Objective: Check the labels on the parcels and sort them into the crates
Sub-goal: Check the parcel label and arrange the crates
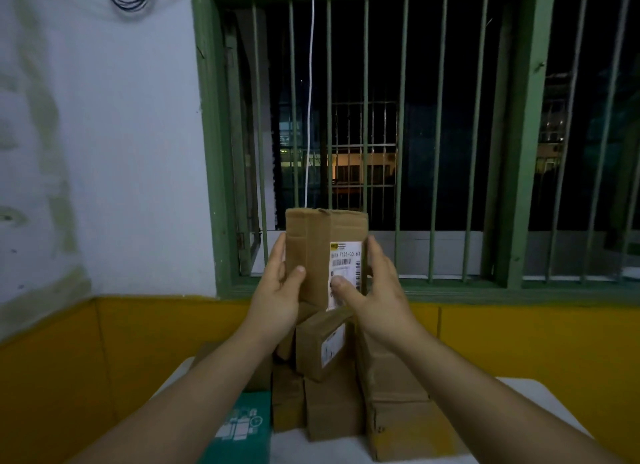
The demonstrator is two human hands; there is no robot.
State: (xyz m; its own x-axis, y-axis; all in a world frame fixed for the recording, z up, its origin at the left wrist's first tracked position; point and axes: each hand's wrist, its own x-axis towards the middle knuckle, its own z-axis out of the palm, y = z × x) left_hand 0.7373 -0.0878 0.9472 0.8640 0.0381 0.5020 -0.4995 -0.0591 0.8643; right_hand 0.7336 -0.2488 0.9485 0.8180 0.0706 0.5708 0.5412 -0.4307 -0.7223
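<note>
A: Setting, item one: barred green window (381, 134) across the upper frame, dark outside; white wall at left, yellow band below; pale desk (540, 404) at the bottom.

B: Stock on the desk?

A: Heap of brown parcels (332, 387) at lower centre; one carries a white label facing right. Green printed box (242, 425) at lower left. No crates in view.

B: Item in hand?

A: One tall brown parcel (311, 252), upright, raised at centre frame above the heap, its white label (344, 273) facing the camera, barcode and code line showing.

B: Hands?

A: Left hand (277, 297) grips the left edge, thumb across the front. Right hand (377, 290) grips the right edge, thumb pressed on the label's lower part; fingers (375, 252) curled round the side.

B: Step?

A: Judged: label check under way. Next move calls for choosing the crate and carrying the parcel out of frame to it; the right thumb hides part of the label and may need shifting.
</note>
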